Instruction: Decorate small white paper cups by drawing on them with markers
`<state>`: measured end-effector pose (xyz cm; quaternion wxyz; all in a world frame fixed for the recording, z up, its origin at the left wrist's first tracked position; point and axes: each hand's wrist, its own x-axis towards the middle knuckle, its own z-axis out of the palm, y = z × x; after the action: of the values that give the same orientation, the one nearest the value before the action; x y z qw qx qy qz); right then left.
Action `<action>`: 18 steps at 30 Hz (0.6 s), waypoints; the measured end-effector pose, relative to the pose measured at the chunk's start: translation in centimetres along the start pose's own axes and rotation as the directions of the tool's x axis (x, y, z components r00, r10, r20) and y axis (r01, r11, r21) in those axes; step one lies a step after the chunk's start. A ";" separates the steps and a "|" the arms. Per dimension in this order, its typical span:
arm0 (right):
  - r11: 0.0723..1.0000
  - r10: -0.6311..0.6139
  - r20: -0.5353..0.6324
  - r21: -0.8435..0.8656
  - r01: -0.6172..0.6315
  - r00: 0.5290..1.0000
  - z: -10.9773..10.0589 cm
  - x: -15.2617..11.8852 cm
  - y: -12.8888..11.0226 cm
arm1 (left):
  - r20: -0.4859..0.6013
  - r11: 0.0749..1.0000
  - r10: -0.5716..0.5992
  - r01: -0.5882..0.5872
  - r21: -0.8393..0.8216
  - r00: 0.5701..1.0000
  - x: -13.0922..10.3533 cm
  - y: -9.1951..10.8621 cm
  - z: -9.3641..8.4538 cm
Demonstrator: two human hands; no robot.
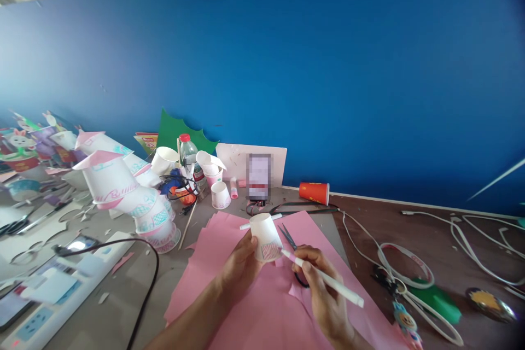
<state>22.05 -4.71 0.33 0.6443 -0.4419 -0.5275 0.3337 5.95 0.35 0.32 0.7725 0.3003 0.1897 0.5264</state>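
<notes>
My left hand (241, 260) grips a white paper cup (263, 229) by its side, upside down with the wide rim lowest. Pink hatching covers a band near that rim. In my right hand (324, 284) is a white marker (336, 286), its pink tip end at the cup's lower right edge; I cannot tell if it touches. Scissors (288, 238) lie beside and partly under my right hand. Behind the cup rests a second white marker (245, 226). Pink paper sheets (213, 262) spread beneath both hands.
Leaning stacks of decorated paper cups (109, 178) stand left, near a power strip (49, 311) and a black cable (153, 279). A phone (260, 175) stands upright at the back. A red cup (314, 192) lies on its side. White cables (459, 235) and a keychain (404, 317) lie right.
</notes>
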 end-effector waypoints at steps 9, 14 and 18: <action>0.997 -0.068 0.095 -0.039 0.072 0.993 0.0 0.2 -0.1 | 0.043 0.997 0.029 -0.032 0.066 0.999 -0.1 0.0 0.3; 0.990 -0.112 0.103 -0.071 0.119 0.988 0.0 0.4 -0.4 | 0.034 0.998 0.017 -0.019 0.065 0.999 -0.1 0.0 0.4; 0.994 -0.078 0.117 -0.068 0.087 0.990 0.0 0.3 -0.3 | 0.048 0.998 0.012 -0.015 0.069 0.999 -0.1 0.0 0.3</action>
<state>22.13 -4.54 0.76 0.6097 -0.4233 -0.5931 0.3120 6.09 0.19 0.59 0.7624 0.3406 0.1872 0.5174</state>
